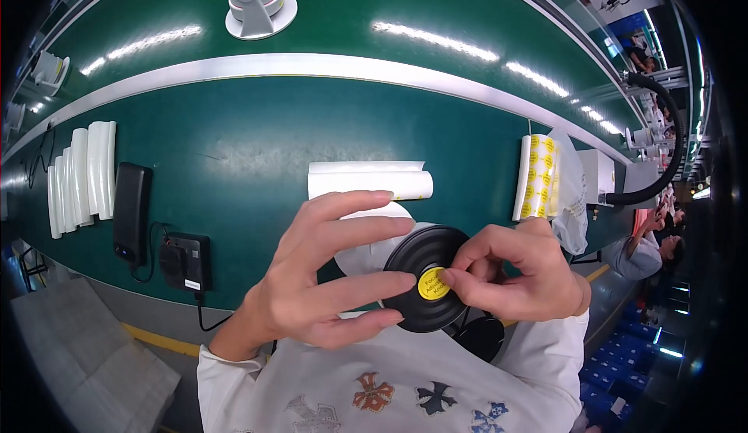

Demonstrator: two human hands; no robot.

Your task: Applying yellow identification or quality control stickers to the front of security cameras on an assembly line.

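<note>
A round black ribbed disc (pixel 396 260) faces up at the front of a white device (pixel 354 259) near the table's front edge. A round yellow sticker (pixel 431 285) lies at the disc's centre. My right hand (pixel 518 272) pinches at the sticker's right edge with thumb and forefinger. My left hand (pixel 331 265) reaches over from the left with its fingers stretched and spread. One of its fingertips touches the disc beside the sticker, and others lie over the white body. Much of the device is hidden beneath the left hand.
Behind my hands lies a white roll (pixel 366 180). A sheet of yellow stickers (pixel 538 176) and a clear plastic bag (pixel 570 199) are at right. White rolls (pixel 82 172), a black power bank (pixel 132 207) and a cabled black box (pixel 185 261) sit left. A white camera (pixel 257 4) stands beyond the ledge.
</note>
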